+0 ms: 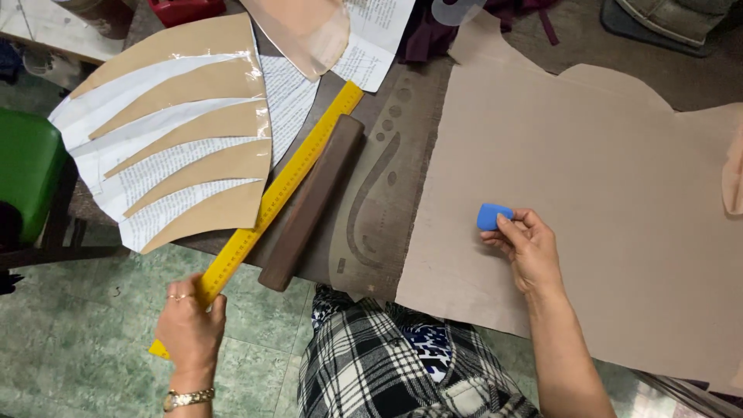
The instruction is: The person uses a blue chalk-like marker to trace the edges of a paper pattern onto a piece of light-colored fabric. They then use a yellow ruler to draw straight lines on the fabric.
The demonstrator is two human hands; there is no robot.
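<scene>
Left hand (190, 329) grips the yellow ruler (271, 205) past the desk's (402, 116) near edge — right hand (526, 248) pinches blue chalk (493, 216) over bare fabric (604, 193).

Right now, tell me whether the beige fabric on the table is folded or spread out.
Spread out. The beige fabric lies flat in one layer across the table, its cut edges showing. The right hand rests on it, holding blue chalk.
</scene>
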